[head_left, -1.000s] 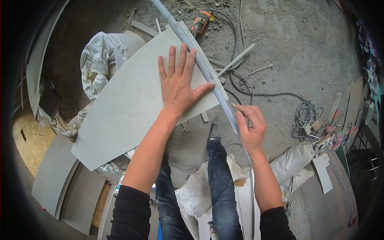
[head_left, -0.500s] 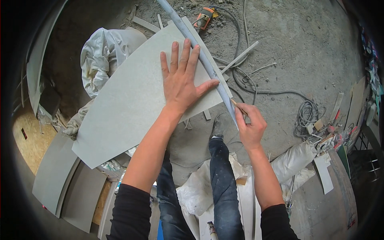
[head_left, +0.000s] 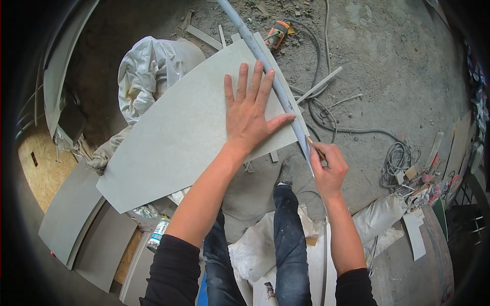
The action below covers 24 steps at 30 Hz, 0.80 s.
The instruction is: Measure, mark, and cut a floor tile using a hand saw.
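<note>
A pale grey-green panel (head_left: 161,137) with a long curved edge lies below me. A long blue-grey strip (head_left: 241,25) crosses its right side, alongside a narrow pale edge strip (head_left: 269,53). My left hand (head_left: 250,115) is spread open on the panel, fingertips and thumb at the long strip. My right hand (head_left: 329,171) pinches a thin wooden pencil-like stick (head_left: 310,141) at the strip, just past the panel's lower right corner.
An orange-and-black power tool (head_left: 275,34) lies on the dusty floor among cables (head_left: 360,131) and offcuts (head_left: 319,83). A white sack (head_left: 145,76) is left of the panel, other curved panels (head_left: 66,214) lower left, bags (head_left: 377,214) lower right, my legs below.
The whole view has shifted slightly right and down in the picture. My left hand stays spread on the panel; my right hand still grips the stick by the strip, with little visible movement.
</note>
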Each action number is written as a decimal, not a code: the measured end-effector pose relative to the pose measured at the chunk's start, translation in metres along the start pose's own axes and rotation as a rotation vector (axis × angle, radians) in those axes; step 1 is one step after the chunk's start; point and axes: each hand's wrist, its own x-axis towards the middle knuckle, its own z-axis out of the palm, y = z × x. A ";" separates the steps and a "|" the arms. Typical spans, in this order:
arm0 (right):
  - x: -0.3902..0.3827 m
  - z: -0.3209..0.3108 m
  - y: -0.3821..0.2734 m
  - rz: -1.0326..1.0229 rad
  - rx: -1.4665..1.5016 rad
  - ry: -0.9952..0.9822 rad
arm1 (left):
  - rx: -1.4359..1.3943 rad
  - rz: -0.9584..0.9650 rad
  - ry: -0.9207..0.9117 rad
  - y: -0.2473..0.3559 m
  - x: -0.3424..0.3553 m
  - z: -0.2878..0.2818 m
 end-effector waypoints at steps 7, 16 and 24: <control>0.039 0.021 -0.009 -0.037 0.038 -0.009 | -0.015 -0.012 -0.004 -0.003 -0.001 0.003; 0.138 0.062 -0.038 -0.201 0.075 -0.043 | -0.017 -0.028 -0.044 -0.005 -0.001 -0.001; 0.207 0.095 -0.073 -0.214 0.078 -0.069 | -0.063 -0.051 -0.057 -0.006 0.000 -0.004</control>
